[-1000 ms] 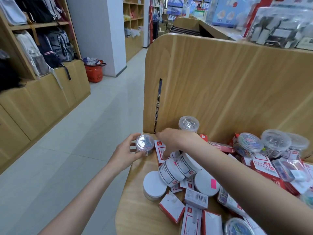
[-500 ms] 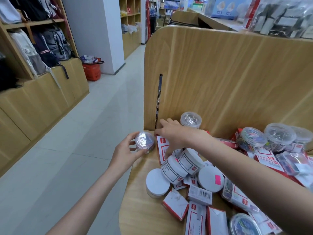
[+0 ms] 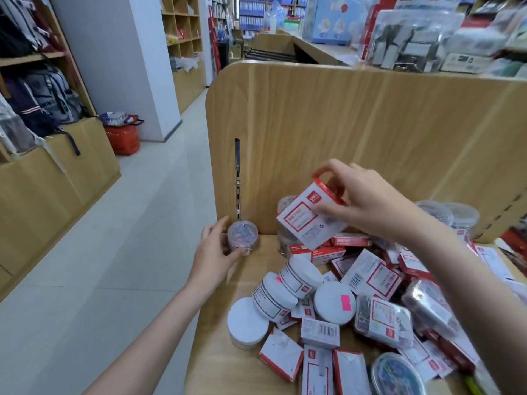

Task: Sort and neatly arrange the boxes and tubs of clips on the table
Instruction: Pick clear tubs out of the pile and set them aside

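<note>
Boxes and tubs of clips lie heaped over the right side of the counter [image 3: 216, 363], most of them still a jumble. Half a second ago the right hand [image 3: 362, 201] was flat down among the pile by the back panel; now it is up in the air, thumb and fingers pinching a red-and-white box [image 3: 309, 213] by its upper end, tilted, clear of the heap and in front of a clear tub that it partly hides. So one box has been picked out, and I'd judge it is on its way to a cleared spot. The left hand [image 3: 214, 252] has carried its small clear tub [image 3: 242, 236] from mid-air to the far left corner, where the tub sits on the counter just beside the wooden back panel [image 3: 342, 124]; the fingers are curled round its side. That corner looks like the start of a row of tubs. White tubs [image 3: 248, 320] and more boxes wait nearer me, unsorted. Behind the panel, shop shelves blur.
</note>
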Demonstrator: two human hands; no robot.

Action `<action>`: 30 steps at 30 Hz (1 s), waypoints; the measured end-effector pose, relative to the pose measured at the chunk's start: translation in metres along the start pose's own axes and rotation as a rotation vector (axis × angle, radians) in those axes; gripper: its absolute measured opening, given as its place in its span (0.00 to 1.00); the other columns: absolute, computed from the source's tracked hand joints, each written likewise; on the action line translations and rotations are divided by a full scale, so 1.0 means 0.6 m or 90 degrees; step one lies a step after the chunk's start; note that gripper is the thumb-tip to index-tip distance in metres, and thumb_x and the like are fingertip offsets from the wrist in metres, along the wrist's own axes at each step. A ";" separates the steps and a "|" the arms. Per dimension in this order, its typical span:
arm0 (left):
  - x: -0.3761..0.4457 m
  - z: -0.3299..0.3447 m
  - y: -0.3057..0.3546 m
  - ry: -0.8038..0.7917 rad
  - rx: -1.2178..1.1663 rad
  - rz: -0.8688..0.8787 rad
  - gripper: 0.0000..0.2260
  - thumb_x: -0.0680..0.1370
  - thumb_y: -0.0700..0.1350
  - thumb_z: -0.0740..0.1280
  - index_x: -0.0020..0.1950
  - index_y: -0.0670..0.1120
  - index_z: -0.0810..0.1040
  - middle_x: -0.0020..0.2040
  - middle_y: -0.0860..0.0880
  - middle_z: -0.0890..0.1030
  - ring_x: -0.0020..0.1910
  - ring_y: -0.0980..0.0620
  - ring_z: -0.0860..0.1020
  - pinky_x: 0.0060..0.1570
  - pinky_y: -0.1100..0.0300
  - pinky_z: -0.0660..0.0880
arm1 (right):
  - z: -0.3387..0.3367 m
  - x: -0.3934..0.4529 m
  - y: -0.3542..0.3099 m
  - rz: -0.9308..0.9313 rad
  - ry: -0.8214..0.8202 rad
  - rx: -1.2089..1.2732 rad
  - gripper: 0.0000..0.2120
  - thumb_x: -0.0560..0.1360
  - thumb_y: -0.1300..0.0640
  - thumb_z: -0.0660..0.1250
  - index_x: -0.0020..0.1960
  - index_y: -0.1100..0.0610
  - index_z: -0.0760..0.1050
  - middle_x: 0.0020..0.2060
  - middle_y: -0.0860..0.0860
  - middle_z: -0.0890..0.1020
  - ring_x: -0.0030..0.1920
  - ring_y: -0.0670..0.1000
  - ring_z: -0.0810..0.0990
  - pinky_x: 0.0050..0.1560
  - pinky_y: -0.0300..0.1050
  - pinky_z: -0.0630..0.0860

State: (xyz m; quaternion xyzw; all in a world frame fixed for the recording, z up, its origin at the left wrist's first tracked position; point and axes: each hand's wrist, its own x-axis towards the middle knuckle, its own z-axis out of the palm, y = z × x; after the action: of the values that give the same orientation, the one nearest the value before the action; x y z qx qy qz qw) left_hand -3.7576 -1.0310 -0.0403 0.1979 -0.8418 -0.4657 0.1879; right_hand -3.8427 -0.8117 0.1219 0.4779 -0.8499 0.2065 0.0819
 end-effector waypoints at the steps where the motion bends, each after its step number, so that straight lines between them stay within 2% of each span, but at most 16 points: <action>1: -0.003 0.001 0.005 0.004 0.004 0.009 0.31 0.71 0.39 0.73 0.71 0.46 0.65 0.60 0.50 0.67 0.57 0.51 0.75 0.56 0.63 0.70 | -0.011 -0.016 0.007 0.040 0.024 0.026 0.16 0.72 0.52 0.68 0.56 0.55 0.68 0.32 0.46 0.76 0.36 0.44 0.71 0.38 0.35 0.65; 3: -0.021 -0.001 0.020 0.026 0.056 0.071 0.29 0.73 0.40 0.71 0.72 0.45 0.63 0.63 0.49 0.66 0.60 0.52 0.72 0.58 0.64 0.66 | -0.022 -0.044 0.023 0.121 0.035 0.063 0.13 0.73 0.52 0.67 0.54 0.53 0.67 0.30 0.47 0.76 0.30 0.42 0.72 0.34 0.32 0.67; 5: -0.049 -0.006 0.045 0.018 0.061 0.148 0.26 0.75 0.42 0.68 0.71 0.47 0.64 0.64 0.51 0.68 0.60 0.57 0.69 0.58 0.72 0.61 | -0.018 -0.068 0.041 0.200 0.026 0.068 0.10 0.74 0.53 0.66 0.51 0.53 0.67 0.29 0.49 0.78 0.28 0.42 0.73 0.31 0.32 0.68; 7: -0.079 -0.009 0.069 -0.070 0.043 0.192 0.22 0.76 0.52 0.66 0.68 0.56 0.65 0.62 0.60 0.67 0.59 0.70 0.64 0.54 0.82 0.55 | -0.005 -0.088 0.053 0.261 0.033 0.062 0.11 0.73 0.53 0.67 0.50 0.54 0.67 0.30 0.51 0.79 0.29 0.45 0.76 0.31 0.35 0.70; 8: -0.092 -0.009 0.078 -0.123 0.042 0.197 0.20 0.74 0.59 0.65 0.65 0.61 0.64 0.61 0.65 0.66 0.59 0.75 0.62 0.53 0.84 0.53 | 0.006 -0.096 0.055 0.287 0.038 0.074 0.11 0.73 0.53 0.67 0.50 0.54 0.67 0.32 0.52 0.80 0.32 0.49 0.78 0.34 0.41 0.73; 9: -0.102 -0.006 0.079 -0.165 0.048 0.194 0.20 0.72 0.65 0.62 0.62 0.66 0.63 0.61 0.68 0.64 0.60 0.75 0.62 0.53 0.84 0.53 | 0.017 -0.104 0.056 0.307 0.039 0.088 0.12 0.73 0.54 0.67 0.51 0.55 0.66 0.35 0.53 0.81 0.35 0.53 0.80 0.37 0.47 0.76; 10: -0.111 -0.003 0.077 -0.196 0.059 0.186 0.21 0.69 0.68 0.60 0.60 0.68 0.63 0.61 0.69 0.64 0.62 0.73 0.62 0.55 0.83 0.53 | 0.029 -0.109 0.057 0.318 0.038 0.090 0.13 0.73 0.54 0.67 0.53 0.57 0.66 0.38 0.54 0.80 0.39 0.55 0.79 0.39 0.49 0.75; 12: -0.129 0.002 0.065 -0.217 0.090 0.171 0.25 0.64 0.71 0.60 0.59 0.68 0.63 0.62 0.67 0.66 0.65 0.66 0.63 0.60 0.76 0.57 | 0.051 -0.118 0.061 0.326 0.037 0.050 0.14 0.74 0.56 0.66 0.55 0.59 0.66 0.44 0.55 0.78 0.44 0.56 0.77 0.42 0.47 0.70; 15: -0.154 0.005 0.048 -0.211 0.081 0.157 0.29 0.62 0.69 0.64 0.61 0.67 0.62 0.63 0.63 0.68 0.65 0.61 0.66 0.65 0.63 0.62 | 0.073 -0.127 0.070 0.305 0.017 -0.045 0.13 0.74 0.56 0.65 0.56 0.60 0.68 0.51 0.56 0.73 0.50 0.57 0.73 0.41 0.46 0.63; 17: -0.158 0.010 0.043 -0.197 0.061 0.153 0.29 0.62 0.67 0.65 0.61 0.67 0.62 0.63 0.63 0.68 0.64 0.61 0.67 0.65 0.61 0.64 | 0.078 -0.132 0.071 0.286 0.019 -0.130 0.12 0.74 0.57 0.65 0.55 0.61 0.69 0.52 0.58 0.71 0.50 0.60 0.73 0.42 0.49 0.67; 19: -0.158 0.016 0.040 -0.173 0.063 0.148 0.28 0.62 0.65 0.67 0.59 0.67 0.62 0.61 0.66 0.68 0.62 0.61 0.69 0.62 0.63 0.65 | 0.080 -0.134 0.067 0.240 0.034 -0.239 0.11 0.71 0.62 0.66 0.51 0.63 0.71 0.50 0.60 0.70 0.50 0.62 0.71 0.42 0.52 0.70; 21: -0.157 0.020 0.040 -0.158 0.067 0.149 0.27 0.64 0.61 0.70 0.59 0.66 0.62 0.60 0.66 0.69 0.61 0.60 0.69 0.60 0.64 0.65 | 0.078 -0.129 0.057 0.181 0.049 -0.242 0.09 0.70 0.62 0.67 0.49 0.64 0.73 0.47 0.60 0.71 0.50 0.62 0.71 0.44 0.54 0.70; 23: -0.156 0.024 0.035 -0.146 0.072 0.162 0.28 0.67 0.55 0.73 0.62 0.61 0.64 0.60 0.61 0.72 0.61 0.59 0.70 0.60 0.63 0.66 | 0.083 -0.123 0.040 0.112 0.026 -0.139 0.10 0.72 0.57 0.68 0.50 0.61 0.74 0.45 0.56 0.73 0.49 0.58 0.70 0.46 0.51 0.68; 25: -0.154 0.026 0.030 -0.114 0.058 0.167 0.27 0.69 0.49 0.75 0.63 0.55 0.67 0.59 0.57 0.74 0.58 0.61 0.72 0.59 0.66 0.67 | 0.100 -0.117 0.018 0.091 -0.054 -0.035 0.14 0.74 0.48 0.66 0.54 0.56 0.74 0.46 0.51 0.75 0.49 0.54 0.69 0.49 0.48 0.66; 28: -0.155 0.029 0.029 -0.047 0.012 0.145 0.25 0.69 0.44 0.74 0.59 0.58 0.65 0.55 0.61 0.74 0.54 0.68 0.71 0.51 0.77 0.65 | 0.141 -0.110 0.011 0.106 -0.172 -0.096 0.22 0.72 0.40 0.64 0.59 0.53 0.69 0.53 0.52 0.77 0.55 0.55 0.68 0.52 0.48 0.63; 30: -0.158 0.032 0.026 -0.014 -0.012 0.125 0.25 0.69 0.42 0.74 0.57 0.58 0.64 0.54 0.63 0.72 0.52 0.71 0.71 0.49 0.79 0.64 | 0.156 -0.104 0.013 0.118 -0.181 -0.133 0.26 0.70 0.38 0.65 0.59 0.53 0.68 0.54 0.53 0.76 0.55 0.55 0.68 0.51 0.49 0.63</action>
State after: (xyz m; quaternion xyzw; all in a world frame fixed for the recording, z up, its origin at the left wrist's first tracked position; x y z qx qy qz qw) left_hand -3.6890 -0.9617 -0.0491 0.1077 -0.8547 -0.4551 0.2254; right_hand -3.8105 -0.7997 0.0145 0.4109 -0.9100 0.0541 -0.0089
